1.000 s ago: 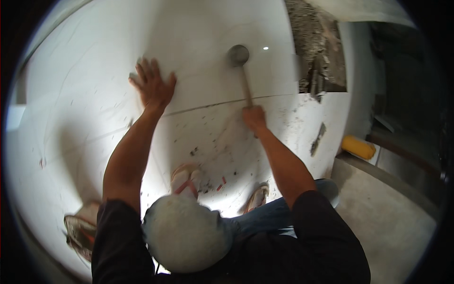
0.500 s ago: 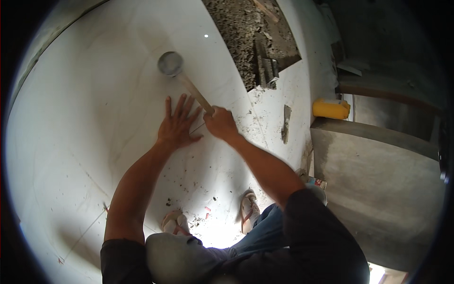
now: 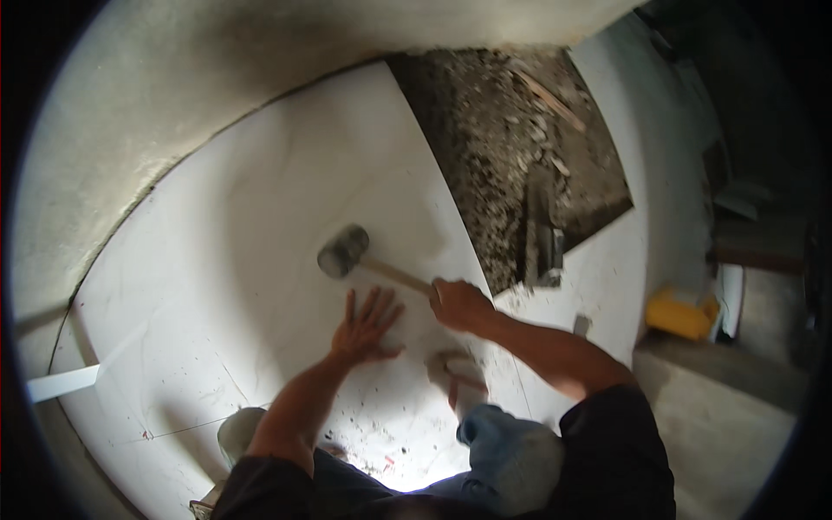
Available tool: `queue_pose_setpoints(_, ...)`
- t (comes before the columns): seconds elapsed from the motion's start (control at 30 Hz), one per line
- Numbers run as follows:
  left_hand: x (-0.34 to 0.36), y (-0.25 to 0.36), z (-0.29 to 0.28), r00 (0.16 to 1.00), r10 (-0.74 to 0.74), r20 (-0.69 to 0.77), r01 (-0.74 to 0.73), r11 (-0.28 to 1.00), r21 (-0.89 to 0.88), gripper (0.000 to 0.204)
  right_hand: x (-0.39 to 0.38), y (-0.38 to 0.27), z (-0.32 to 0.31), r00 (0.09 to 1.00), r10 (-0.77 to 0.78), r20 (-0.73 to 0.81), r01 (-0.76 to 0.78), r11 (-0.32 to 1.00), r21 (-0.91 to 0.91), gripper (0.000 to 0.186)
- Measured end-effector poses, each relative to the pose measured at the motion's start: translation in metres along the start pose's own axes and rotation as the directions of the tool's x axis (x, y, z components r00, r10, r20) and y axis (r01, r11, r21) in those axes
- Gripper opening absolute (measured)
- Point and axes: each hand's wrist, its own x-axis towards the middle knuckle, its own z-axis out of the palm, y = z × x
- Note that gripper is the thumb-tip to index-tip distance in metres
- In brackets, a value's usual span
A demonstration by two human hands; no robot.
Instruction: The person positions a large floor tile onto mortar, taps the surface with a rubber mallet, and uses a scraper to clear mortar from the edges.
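My right hand (image 3: 459, 305) grips the wooden handle of a rubber mallet (image 3: 344, 251), whose dark head hangs over a large white floor tile (image 3: 286, 217). My left hand (image 3: 366, 327) lies flat on the tile with fingers spread, just below the mallet head. Both forearms reach in from the lower edge. A knee in blue jeans (image 3: 511, 442) shows below my right arm.
A patch of bare gravelly mortar bed (image 3: 520, 156) lies beyond the tile, with a trowel (image 3: 542, 234) stuck in it. A yellow container (image 3: 682, 314) stands at the right by a concrete step (image 3: 719, 407). Grey wall (image 3: 173, 87) curves along the upper left. Debris speckles the tile near my knees.
The view has swung left and closer. My left hand has slid off the handle onto the tile below the mallet head, and the mallet head sits lower and nearer my hands.
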Motion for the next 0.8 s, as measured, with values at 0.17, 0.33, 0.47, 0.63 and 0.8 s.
queue_pose_setpoints(0.17,-0.003,0.004,0.006,0.988,-0.053,0.142,0.063,0.995,-0.071,0.101,0.032,0.007,-0.02,0.916,-0.395,-0.068,0.39,0.918,-0.074,0.023)
queue_pose_setpoints(0.33,0.004,0.006,-0.005,0.99,-0.107,0.095,0.11,0.994,-0.02,0.106,0.108,0.009,-0.09,0.935,-0.294,-0.198,0.249,0.943,-0.223,0.017)
queue_pose_setpoints(0.47,0.008,0.01,-0.017,0.978,-0.131,0.16,0.134,0.991,-0.005,0.104,0.118,0.009,-0.077,0.915,-0.328,-0.236,0.317,0.945,-0.086,0.019)
queue_pose_setpoints(0.63,0.005,0.017,-0.006,0.988,-0.134,0.079,0.138,0.989,-0.047,0.105,0.126,-0.006,-0.085,0.951,-0.236,-0.199,0.228,0.972,-0.059,0.02)
queue_pose_setpoints(0.8,0.016,0.086,0.028,0.874,-0.456,-0.169,0.43,0.887,-0.169,0.096,0.079,0.012,-0.065,0.778,-0.566,-0.273,0.553,0.823,-0.13,0.02)
